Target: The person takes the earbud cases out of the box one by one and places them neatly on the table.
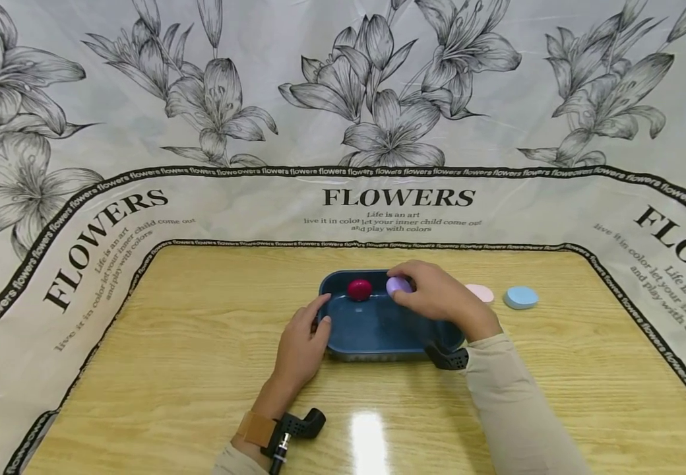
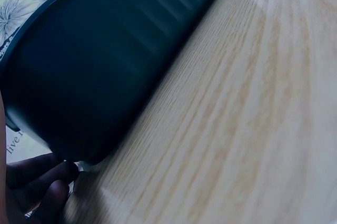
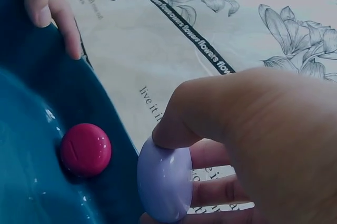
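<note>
A dark blue tray lies on the wooden table. My left hand holds its left end, with thumb and index finger at the rim; in the left wrist view, other curled fingers lie against the outer corner. My right hand pinches a glossy purple oval piece between thumb and fingers, by the tray's far wall. A shiny dark red rounded piece sits inside the tray near its far left, marked by a short line in the right wrist view.
Right of the tray, a pale pink oval piece, partly behind my right wrist, and a light blue oval piece lie on the table. A flower-printed cloth borders the table at the back and sides.
</note>
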The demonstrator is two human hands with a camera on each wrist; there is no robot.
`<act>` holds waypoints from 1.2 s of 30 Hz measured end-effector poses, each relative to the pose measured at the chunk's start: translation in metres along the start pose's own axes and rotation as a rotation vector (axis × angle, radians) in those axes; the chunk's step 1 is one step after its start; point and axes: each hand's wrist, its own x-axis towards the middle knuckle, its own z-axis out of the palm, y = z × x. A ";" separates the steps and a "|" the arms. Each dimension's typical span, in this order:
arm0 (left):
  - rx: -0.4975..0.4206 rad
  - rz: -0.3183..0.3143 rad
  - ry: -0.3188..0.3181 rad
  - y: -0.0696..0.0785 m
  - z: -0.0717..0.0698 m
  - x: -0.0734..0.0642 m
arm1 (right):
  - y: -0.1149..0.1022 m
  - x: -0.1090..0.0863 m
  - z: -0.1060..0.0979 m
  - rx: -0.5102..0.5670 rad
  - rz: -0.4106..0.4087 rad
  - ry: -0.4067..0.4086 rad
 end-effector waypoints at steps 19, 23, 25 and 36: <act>-0.012 0.000 -0.029 0.004 0.011 -0.002 | 0.020 -0.039 0.005 0.031 0.016 0.147; -0.023 -0.005 -0.033 0.003 0.010 -0.002 | 0.020 -0.042 0.005 0.037 -0.001 0.179; -0.027 -0.013 -0.033 0.001 0.009 -0.002 | 0.020 -0.043 0.005 0.048 -0.012 0.197; -0.035 -0.030 -0.024 0.000 0.001 -0.002 | 0.022 -0.047 0.013 0.078 -0.056 0.289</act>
